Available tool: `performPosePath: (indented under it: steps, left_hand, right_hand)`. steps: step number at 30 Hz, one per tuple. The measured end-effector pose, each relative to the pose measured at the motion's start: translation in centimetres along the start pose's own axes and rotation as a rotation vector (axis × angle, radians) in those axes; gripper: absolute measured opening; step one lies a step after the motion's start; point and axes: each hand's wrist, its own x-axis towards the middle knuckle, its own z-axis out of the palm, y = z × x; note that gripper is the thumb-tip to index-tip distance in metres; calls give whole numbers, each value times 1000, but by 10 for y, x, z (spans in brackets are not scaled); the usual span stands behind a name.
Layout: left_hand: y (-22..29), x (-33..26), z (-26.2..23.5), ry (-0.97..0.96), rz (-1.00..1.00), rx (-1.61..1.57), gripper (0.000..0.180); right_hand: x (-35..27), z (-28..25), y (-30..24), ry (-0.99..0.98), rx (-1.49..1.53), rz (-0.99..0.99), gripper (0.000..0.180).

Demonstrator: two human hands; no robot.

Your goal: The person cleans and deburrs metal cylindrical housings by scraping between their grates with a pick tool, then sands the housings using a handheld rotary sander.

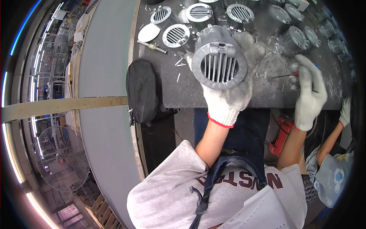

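**Slatted metal cylinder (220, 68) held over a workbench (177, 91)**

Nearest, the gloved left hand (227, 100) supports the cylinder at the bench's front, fingers spread partly around its wall; their grip behind cannot be told. The slatted end faces the wearer and camera, while the long axis recedes toward 12 o'clock. At about 4 o'clock from it, the gloved right hand (310, 93) has its fingers curled on a thin tool (283, 75), shaft toward 9. Farther off, similar cylinders (176, 36) stand from 10 to 2.

The bag (142, 91) lies left of the held cylinder (220, 57).
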Motion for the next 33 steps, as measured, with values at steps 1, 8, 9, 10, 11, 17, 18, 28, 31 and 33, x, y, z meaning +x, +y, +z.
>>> performPosePath:
  steps: [1, 8, 9, 10, 11, 17, 18, 28, 31, 33]
  left_hand:
    - [-1, 1, 4, 1, -6, 1, 51]
    - [-1, 2, 29, 62, 12, -30, 54]
    - [-3, 1, 35, 108, 21, -3, 54]
    - [-3, 0, 37, 156, 35, 24, 61]
    - [-2, 0, 33, 160, 36, 26, 61]
    - [-34, 3, 7, 305, 764, 1013, 62]
    - [-15, 4, -5, 70, 902, 1257, 56]
    - [-3, -3, 14, 178, 146, 97, 52]
    - [0, -5, 27, 172, 65, -45, 50]
    - [-1, -4, 32, 157, 76, 59, 50]
  right_hand:
    - [0, 1, -5, 78, -32, -187, 27]
    - [-13, 30, -44, -210, 570, -394, 34]
    - [-5, 33, -41, -207, 570, -393, 34]
    - [8, 39, -39, -280, 465, -622, 29]
    - [14, 42, -38, -351, 353, -849, 25]
    - [-6, 50, -62, -536, 189, -557, 23]
    - [-3, 55, -67, -518, 95, -713, 22]
    - [-15, 35, -32, -193, 570, -520, 29]
    - [-11, 30, -29, -250, 285, -695, 29]
    - [-14, 28, -19, -180, 171, -726, 28]
